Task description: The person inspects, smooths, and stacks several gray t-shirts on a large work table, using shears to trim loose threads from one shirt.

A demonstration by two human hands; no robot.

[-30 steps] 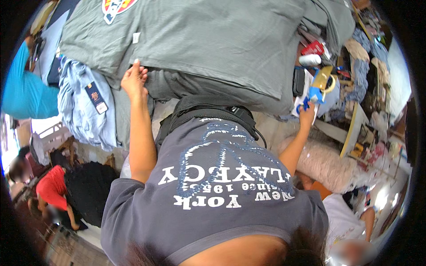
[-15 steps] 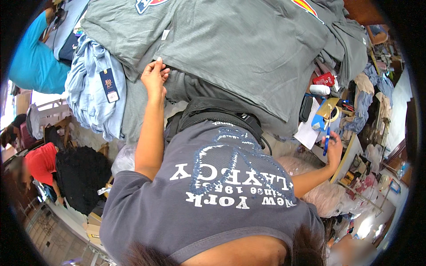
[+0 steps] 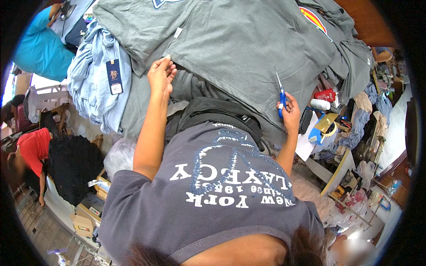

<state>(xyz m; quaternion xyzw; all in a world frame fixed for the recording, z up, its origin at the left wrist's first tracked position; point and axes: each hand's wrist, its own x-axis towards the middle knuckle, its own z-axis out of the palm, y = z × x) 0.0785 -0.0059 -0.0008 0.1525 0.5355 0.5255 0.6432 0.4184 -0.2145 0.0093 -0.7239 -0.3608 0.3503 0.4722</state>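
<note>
A grey T-shirt [image 3: 239, 57] with a printed emblem lies spread over a pile of more grey cloth in front of me. My left hand [image 3: 163, 76] pinches the shirt's edge near a small white label [image 3: 178, 33], thumb and fingertips together. My right hand [image 3: 289, 109] grips blue-handled scissors [image 3: 282, 95] by the handles. Their pointed blades aim away from me, over the right part of the shirt. From this view I cannot tell whether the blades touch the cloth.
Light blue garments [image 3: 98, 80] with a dark hang tag [image 3: 114, 76] lie left. On the right are a white spool [image 3: 320, 104], a red box [image 3: 325, 95], and a tape roll [image 3: 329, 128]. One person in teal [image 3: 44, 53] and another in red [image 3: 33, 150] are at left.
My right hand has brought the scissors from the tape roll at the right in over the shirt. My left hand stays at the cloth's edge. The person in red has bent lower.
</note>
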